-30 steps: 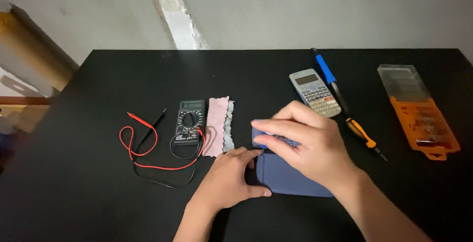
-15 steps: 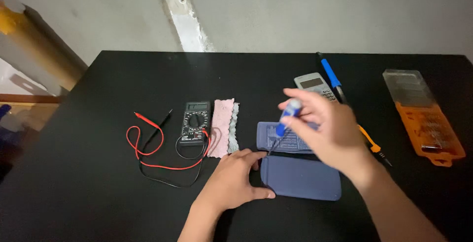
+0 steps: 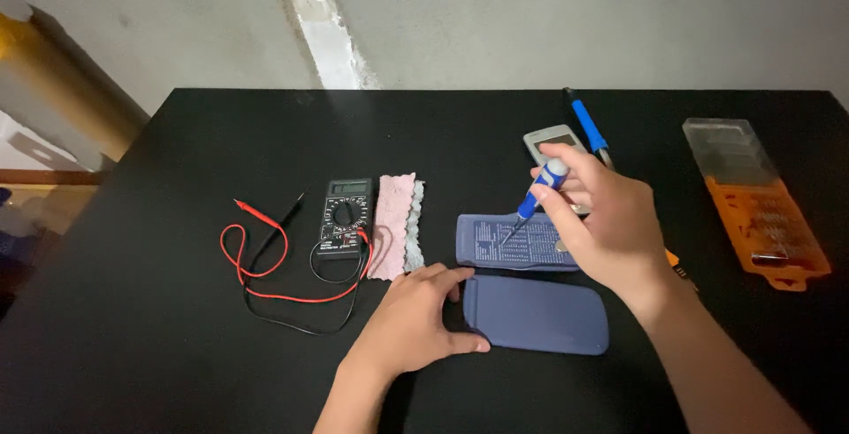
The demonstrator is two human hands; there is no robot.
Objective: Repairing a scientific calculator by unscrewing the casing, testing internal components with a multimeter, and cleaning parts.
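Observation:
My right hand [image 3: 603, 218] holds a small blue-handled screwdriver [image 3: 536, 194], its tip pointing down at a blue calculator back cover [image 3: 504, 240] with printed text, lying on the black table [image 3: 177, 363]. In front of that cover lies a plain blue slide cover [image 3: 544, 315]. My left hand [image 3: 416, 319] rests flat on the table with its fingers and thumb touching the left end of the slide cover. A grey calculator [image 3: 549, 140] is partly hidden behind my right hand.
A black multimeter [image 3: 344, 215] with red and black leads [image 3: 265, 262] lies left of centre beside a pink and grey cloth [image 3: 395, 222]. A blue-handled tool [image 3: 588, 125] lies at the back. An orange bit case [image 3: 768, 217] sits at the right.
My right hand lifted off the blue covers and rose with the screwdriver, uncovering the printed back cover. My left hand stayed at the slide cover's left end.

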